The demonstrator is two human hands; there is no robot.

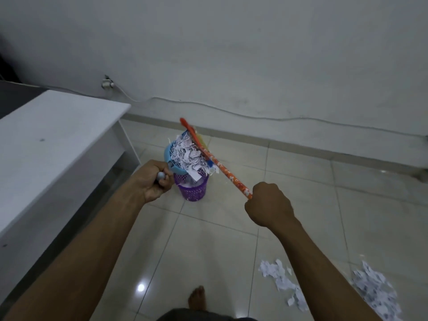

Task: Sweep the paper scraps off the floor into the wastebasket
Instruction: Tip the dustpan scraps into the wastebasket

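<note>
A purple mesh wastebasket (193,189) stands on the tiled floor ahead of me. My left hand (152,179) grips the handle of a light blue dustpan (170,158), tilted over the basket and heaped with white paper scraps (188,154). My right hand (269,203) is closed around an orange patterned broom handle (222,167), which slants up and left across the dustpan; the broom's bristles lie against the scraps. More paper scraps (281,275) lie on the floor at lower right, with a second patch (375,290) further right.
A white desk (51,144) fills the left side, close to the basket. A white wall with a socket (107,84) and a trailing cable (231,112) runs behind. My bare foot (196,297) shows at the bottom centre.
</note>
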